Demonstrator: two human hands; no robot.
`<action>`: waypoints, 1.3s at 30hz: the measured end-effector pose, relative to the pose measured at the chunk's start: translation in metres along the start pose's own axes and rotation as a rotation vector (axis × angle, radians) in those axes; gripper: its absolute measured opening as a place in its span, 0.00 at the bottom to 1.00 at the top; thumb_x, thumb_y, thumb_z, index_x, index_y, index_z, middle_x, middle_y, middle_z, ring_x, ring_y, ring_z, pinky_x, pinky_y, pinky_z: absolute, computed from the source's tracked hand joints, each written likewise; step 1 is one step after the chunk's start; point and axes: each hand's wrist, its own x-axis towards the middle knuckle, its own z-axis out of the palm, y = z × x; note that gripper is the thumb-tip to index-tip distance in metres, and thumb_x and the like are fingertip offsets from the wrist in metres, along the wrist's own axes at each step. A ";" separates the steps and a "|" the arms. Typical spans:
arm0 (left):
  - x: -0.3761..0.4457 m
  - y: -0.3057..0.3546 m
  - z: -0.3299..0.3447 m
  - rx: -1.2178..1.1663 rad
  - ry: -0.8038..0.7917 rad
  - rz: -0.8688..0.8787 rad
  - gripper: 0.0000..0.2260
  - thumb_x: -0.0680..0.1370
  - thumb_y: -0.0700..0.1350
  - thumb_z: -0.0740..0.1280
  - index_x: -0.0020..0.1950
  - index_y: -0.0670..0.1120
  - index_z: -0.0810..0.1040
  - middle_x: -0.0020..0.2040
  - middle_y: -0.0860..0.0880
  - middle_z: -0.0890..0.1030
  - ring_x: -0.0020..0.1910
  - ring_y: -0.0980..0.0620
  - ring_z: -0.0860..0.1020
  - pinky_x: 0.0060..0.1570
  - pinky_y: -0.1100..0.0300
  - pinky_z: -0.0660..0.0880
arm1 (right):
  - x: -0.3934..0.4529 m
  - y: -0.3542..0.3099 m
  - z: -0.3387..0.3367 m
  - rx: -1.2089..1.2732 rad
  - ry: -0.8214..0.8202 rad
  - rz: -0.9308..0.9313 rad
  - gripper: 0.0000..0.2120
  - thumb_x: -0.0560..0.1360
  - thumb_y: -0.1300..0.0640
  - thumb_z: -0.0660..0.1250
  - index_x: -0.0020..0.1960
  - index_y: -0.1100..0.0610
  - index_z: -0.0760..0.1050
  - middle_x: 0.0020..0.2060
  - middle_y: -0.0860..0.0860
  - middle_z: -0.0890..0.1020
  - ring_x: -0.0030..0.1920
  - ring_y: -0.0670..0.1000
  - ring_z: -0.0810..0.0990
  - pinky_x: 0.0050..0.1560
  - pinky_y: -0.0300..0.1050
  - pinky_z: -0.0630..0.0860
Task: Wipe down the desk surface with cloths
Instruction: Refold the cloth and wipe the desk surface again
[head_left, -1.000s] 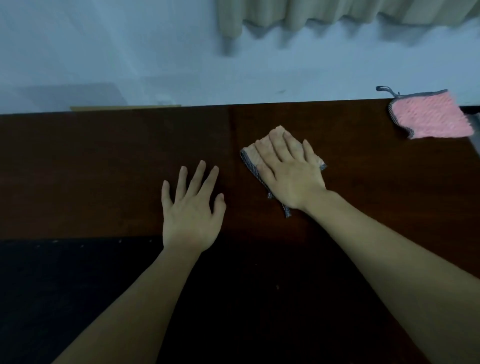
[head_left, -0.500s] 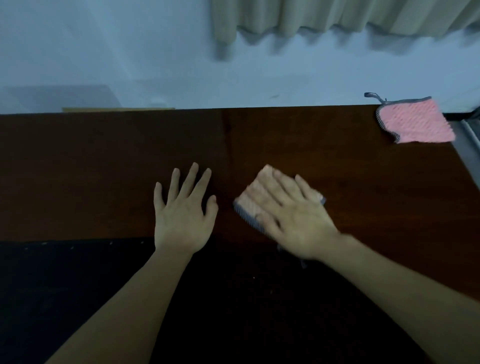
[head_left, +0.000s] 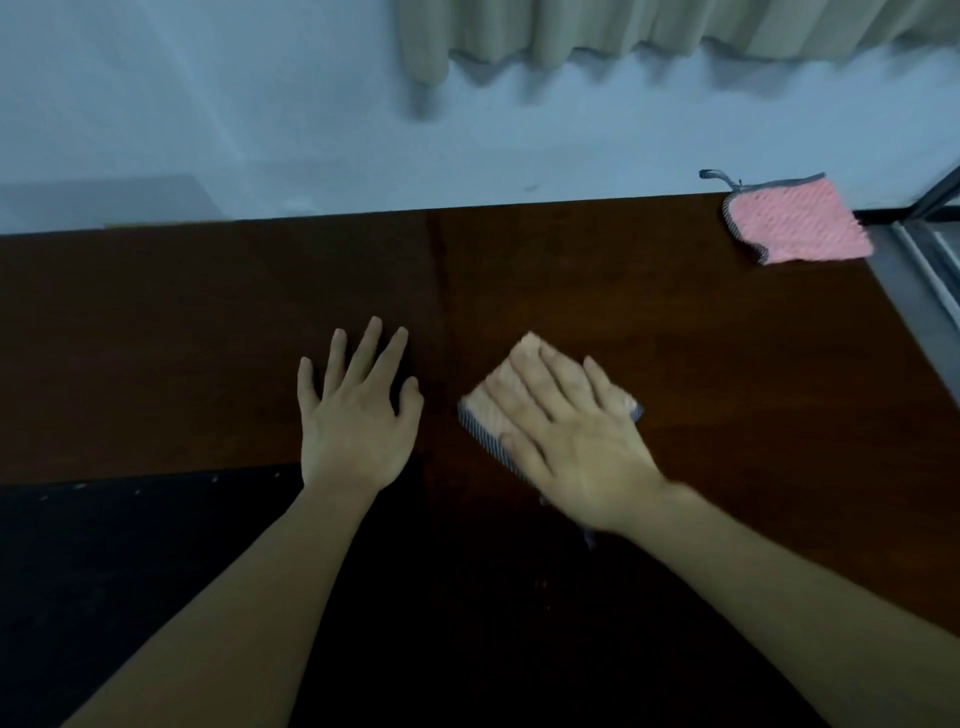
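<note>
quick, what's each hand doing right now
Left hand: open, flat on the desk, holding nothing.
Right hand: open, pressing the folded cloth onto the desk.

Pale wall (beige curtain above)

The desk looked like dark brown wood with a smooth, faintly glossy finish. The cloth under the right hand was soft peach fabric with a grey stitched edge. A pink cloth at the far corner had a nubbly, ribbed weave and grey binding. The curtain was matt beige fabric; the wall was smooth and matt.
</note>
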 end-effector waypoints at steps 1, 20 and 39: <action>-0.001 0.000 0.000 -0.002 0.005 0.002 0.26 0.84 0.59 0.48 0.83 0.59 0.51 0.83 0.56 0.47 0.82 0.50 0.41 0.79 0.43 0.38 | -0.014 -0.002 0.004 0.000 0.009 -0.021 0.28 0.84 0.40 0.43 0.83 0.45 0.50 0.83 0.52 0.52 0.82 0.56 0.47 0.79 0.62 0.46; -0.005 0.002 -0.004 0.010 0.004 0.107 0.25 0.84 0.57 0.50 0.82 0.60 0.53 0.83 0.56 0.48 0.82 0.51 0.42 0.79 0.45 0.38 | 0.000 0.025 -0.009 0.005 -0.063 0.101 0.30 0.81 0.39 0.33 0.82 0.43 0.37 0.82 0.50 0.38 0.81 0.54 0.35 0.79 0.60 0.36; 0.016 0.094 0.024 0.030 -0.050 0.120 0.25 0.84 0.58 0.47 0.82 0.62 0.49 0.83 0.57 0.45 0.82 0.51 0.40 0.79 0.45 0.38 | 0.038 0.107 -0.025 0.045 -0.026 0.261 0.27 0.85 0.40 0.38 0.82 0.41 0.36 0.82 0.48 0.37 0.81 0.53 0.35 0.79 0.60 0.36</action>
